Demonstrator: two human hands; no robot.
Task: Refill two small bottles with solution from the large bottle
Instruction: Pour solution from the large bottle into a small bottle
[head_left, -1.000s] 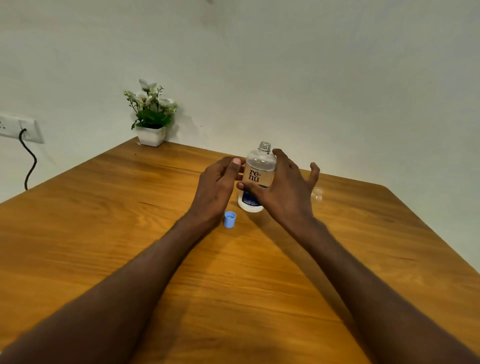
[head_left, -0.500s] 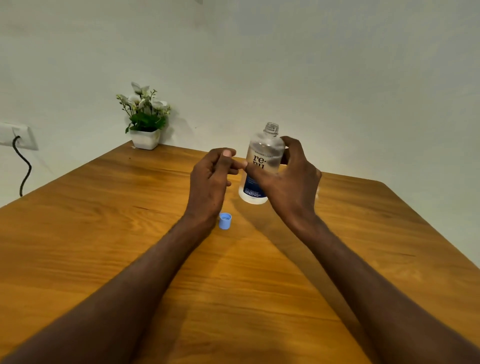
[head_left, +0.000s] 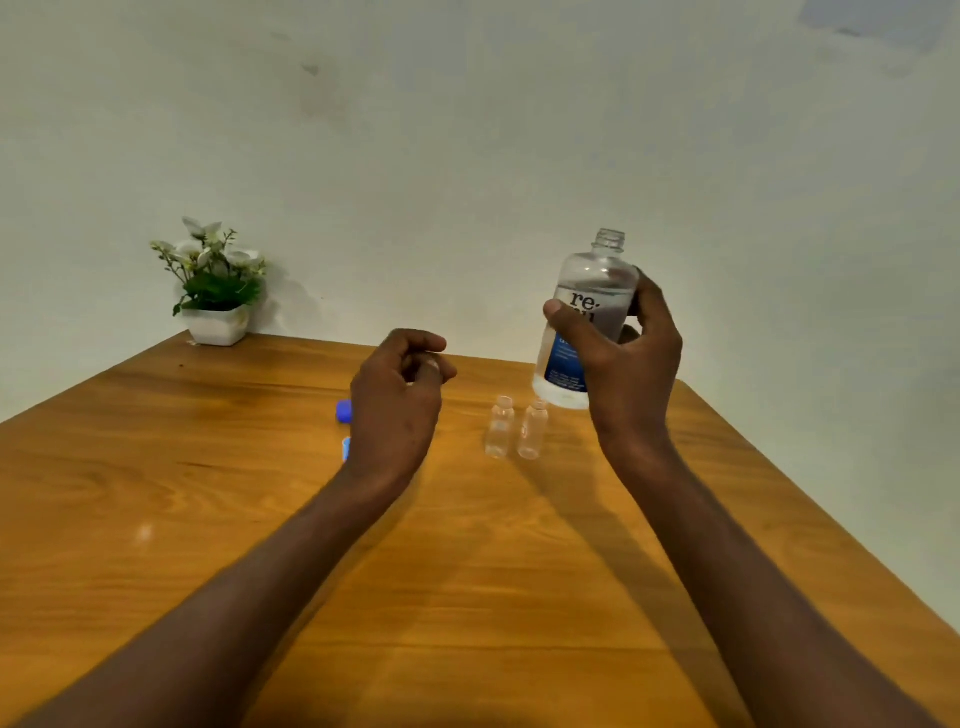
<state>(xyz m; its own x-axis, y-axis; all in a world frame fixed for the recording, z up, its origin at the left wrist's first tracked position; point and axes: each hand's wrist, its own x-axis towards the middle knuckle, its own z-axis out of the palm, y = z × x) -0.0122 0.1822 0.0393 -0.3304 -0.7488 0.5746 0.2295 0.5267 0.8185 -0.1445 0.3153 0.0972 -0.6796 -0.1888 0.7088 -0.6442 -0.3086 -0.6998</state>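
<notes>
our right hand (head_left: 626, 364) fingers wrap the big bottle (head_left: 589, 312) | left hand (head_left: 397, 400) fingers curl, empty | two small bottles (head_left: 514, 428) on desk (head_left: 208, 493)

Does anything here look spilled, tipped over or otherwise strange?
Nothing stands out. The two small bottles stand upright on the table, which shows no spill. The right hand holds the uncapped large bottle almost upright. Two blue caps lie beside the left hand.

On the large bottle (head_left: 587, 317) I can read "re:" in dark letters, just above the thumb of my right hand (head_left: 626, 364). The blue label below my thumb carries fine print too blurred to read.
</notes>
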